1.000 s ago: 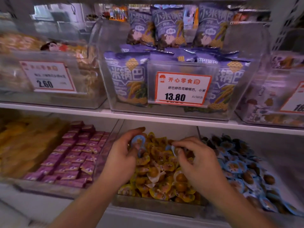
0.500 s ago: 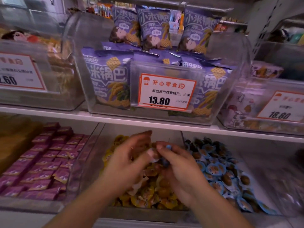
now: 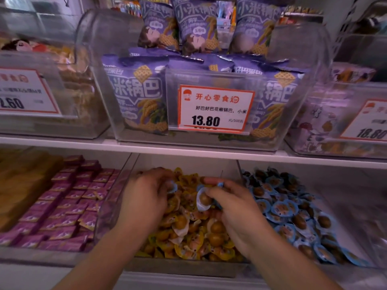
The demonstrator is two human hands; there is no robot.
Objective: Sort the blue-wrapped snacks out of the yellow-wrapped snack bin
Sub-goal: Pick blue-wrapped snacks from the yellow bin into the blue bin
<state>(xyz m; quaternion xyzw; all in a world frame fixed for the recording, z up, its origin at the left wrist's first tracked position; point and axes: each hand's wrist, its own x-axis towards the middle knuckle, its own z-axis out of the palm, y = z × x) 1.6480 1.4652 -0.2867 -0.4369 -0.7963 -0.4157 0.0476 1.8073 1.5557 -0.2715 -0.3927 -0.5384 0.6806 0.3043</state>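
A: How should the step in hand be done? 
B: Lift each blue piece clear of the yellow-wrapped snack bin (image 3: 184, 268) without dragging yellow ones along, then carry it to the blue bin (image 3: 356, 206) just beside.

A: Where do the pieces lie? 
B: The right hand (image 3: 234, 208) pinches a blue-wrapped snack (image 3: 204, 198) between thumb and fingertips; the left hand (image 3: 144, 197), fingers curled, grips another blue-wrapped piece (image 3: 173, 187).

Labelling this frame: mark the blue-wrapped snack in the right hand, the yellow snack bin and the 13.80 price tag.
blue-wrapped snack (image 3: 204, 199), head view, brown centre.
yellow snack bin (image 3: 184, 267), head view, front wall.
13.80 price tag (image 3: 215, 108), head view, white middle.
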